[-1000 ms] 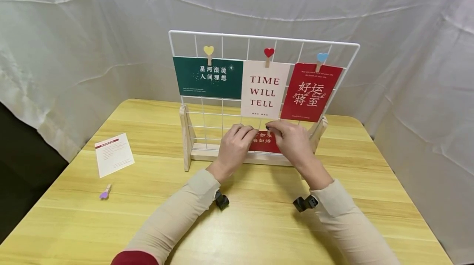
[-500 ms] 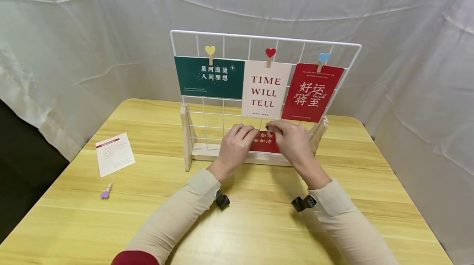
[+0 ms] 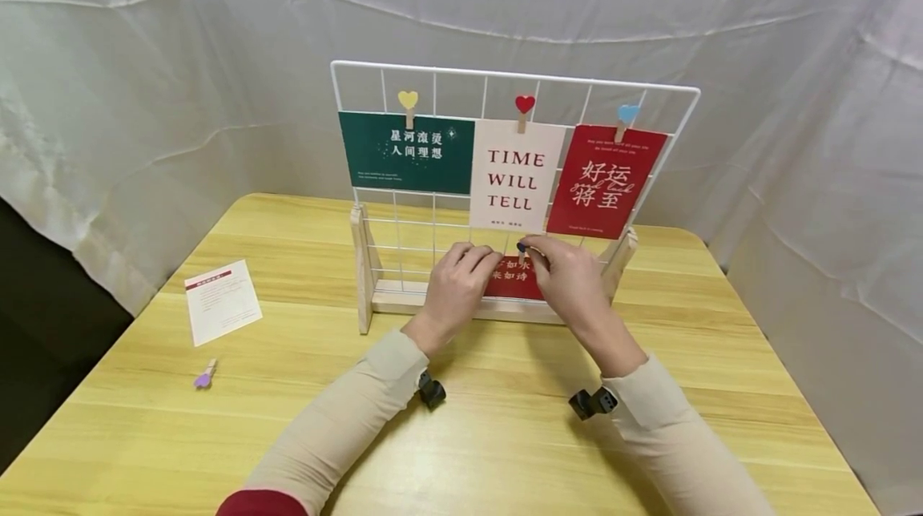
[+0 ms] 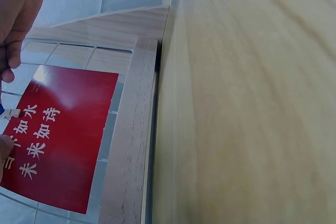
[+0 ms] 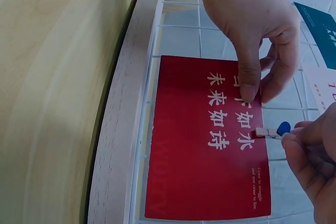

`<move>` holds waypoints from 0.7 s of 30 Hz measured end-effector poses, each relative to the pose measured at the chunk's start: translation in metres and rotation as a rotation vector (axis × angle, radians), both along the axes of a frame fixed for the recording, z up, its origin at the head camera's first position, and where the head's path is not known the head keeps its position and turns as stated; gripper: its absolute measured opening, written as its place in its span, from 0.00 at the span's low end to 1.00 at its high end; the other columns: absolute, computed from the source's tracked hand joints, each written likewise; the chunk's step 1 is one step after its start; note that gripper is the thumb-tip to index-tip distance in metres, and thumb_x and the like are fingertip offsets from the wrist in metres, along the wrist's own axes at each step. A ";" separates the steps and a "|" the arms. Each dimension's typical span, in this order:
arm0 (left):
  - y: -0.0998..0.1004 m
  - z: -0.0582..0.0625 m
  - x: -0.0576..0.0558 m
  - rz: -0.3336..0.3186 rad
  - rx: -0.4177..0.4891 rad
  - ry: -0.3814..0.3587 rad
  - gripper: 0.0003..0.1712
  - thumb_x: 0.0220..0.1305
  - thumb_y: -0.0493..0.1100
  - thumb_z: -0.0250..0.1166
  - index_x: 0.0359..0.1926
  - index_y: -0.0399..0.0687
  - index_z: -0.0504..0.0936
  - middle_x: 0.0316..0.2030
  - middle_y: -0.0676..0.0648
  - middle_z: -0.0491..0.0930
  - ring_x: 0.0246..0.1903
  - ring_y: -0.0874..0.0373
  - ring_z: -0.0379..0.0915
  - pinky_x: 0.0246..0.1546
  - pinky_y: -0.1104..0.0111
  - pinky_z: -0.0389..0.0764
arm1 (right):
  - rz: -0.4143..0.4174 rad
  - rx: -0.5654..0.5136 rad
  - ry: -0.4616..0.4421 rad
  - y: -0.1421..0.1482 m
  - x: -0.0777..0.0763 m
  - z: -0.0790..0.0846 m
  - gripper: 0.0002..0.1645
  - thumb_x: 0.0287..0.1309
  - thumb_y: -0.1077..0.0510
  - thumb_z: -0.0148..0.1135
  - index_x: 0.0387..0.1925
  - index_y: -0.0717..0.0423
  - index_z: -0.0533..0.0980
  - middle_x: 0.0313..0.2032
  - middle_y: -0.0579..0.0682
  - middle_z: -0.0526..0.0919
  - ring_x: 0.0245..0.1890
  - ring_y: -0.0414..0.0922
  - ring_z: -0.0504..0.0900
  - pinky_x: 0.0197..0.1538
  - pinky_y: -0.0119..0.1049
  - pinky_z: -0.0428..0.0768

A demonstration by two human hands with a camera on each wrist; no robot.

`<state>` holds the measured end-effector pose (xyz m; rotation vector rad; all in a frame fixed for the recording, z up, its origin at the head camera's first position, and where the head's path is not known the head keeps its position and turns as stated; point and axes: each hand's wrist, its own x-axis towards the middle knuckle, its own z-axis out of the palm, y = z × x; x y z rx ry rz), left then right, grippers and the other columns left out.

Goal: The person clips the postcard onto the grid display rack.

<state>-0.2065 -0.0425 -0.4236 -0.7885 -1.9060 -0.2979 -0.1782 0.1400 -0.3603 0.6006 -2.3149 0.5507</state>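
A red card (image 5: 194, 145) with white lettering stands against the lower part of the white wire grid (image 3: 404, 235). My left hand (image 3: 461, 280) pinches the card's upper edge, its thumb (image 5: 248, 85) on the printed face. On that same edge, to the right, sits a small wooden clothespin (image 5: 265, 132) with a dark blue heart (image 5: 283, 128). My right hand (image 3: 573, 276) pinches the clothespin's outer end beside the heart; part of that end is hidden by the fingers. In the left wrist view the red card (image 4: 63, 135) shows with the left thumb at its edge.
Above hang a green card (image 3: 407, 171), a cream card (image 3: 508, 215) and another red card (image 3: 587, 219), each under a heart clothespin. The grid stands on a wooden base (image 3: 397, 304). On the table's left lie a white card (image 3: 223, 312) and a purple heart clothespin (image 3: 204, 376).
The right fingertips have shifted slightly at the clothespin, and more of its dark blue heart shows now. The left hand and the red card have stayed in place.
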 end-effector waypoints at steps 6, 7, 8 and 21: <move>0.001 0.000 0.000 0.007 -0.002 -0.001 0.07 0.67 0.36 0.63 0.43 0.43 0.86 0.41 0.47 0.85 0.41 0.52 0.77 0.49 0.66 0.79 | 0.012 -0.028 0.092 0.009 0.004 -0.003 0.08 0.60 0.64 0.66 0.40 0.56 0.85 0.39 0.53 0.88 0.38 0.50 0.87 0.35 0.45 0.83; 0.001 0.000 0.000 0.008 -0.002 -0.002 0.07 0.67 0.36 0.63 0.42 0.43 0.86 0.41 0.47 0.85 0.41 0.52 0.77 0.49 0.66 0.79 | 0.019 -0.035 0.103 0.010 0.005 -0.003 0.08 0.60 0.65 0.66 0.40 0.57 0.85 0.39 0.53 0.88 0.37 0.49 0.87 0.34 0.44 0.83; 0.001 0.000 0.000 0.008 -0.001 -0.005 0.07 0.67 0.37 0.63 0.42 0.43 0.86 0.41 0.47 0.85 0.41 0.52 0.77 0.48 0.66 0.79 | 0.030 -0.047 0.109 0.011 0.005 -0.004 0.08 0.60 0.65 0.66 0.40 0.57 0.86 0.39 0.53 0.88 0.37 0.49 0.87 0.34 0.44 0.84; -0.001 0.004 0.000 -0.027 0.020 -0.024 0.06 0.64 0.40 0.67 0.41 0.43 0.86 0.39 0.47 0.85 0.40 0.52 0.77 0.47 0.65 0.79 | 0.094 -0.097 0.088 0.024 0.012 -0.009 0.09 0.57 0.67 0.67 0.41 0.58 0.85 0.38 0.54 0.87 0.37 0.48 0.86 0.37 0.42 0.84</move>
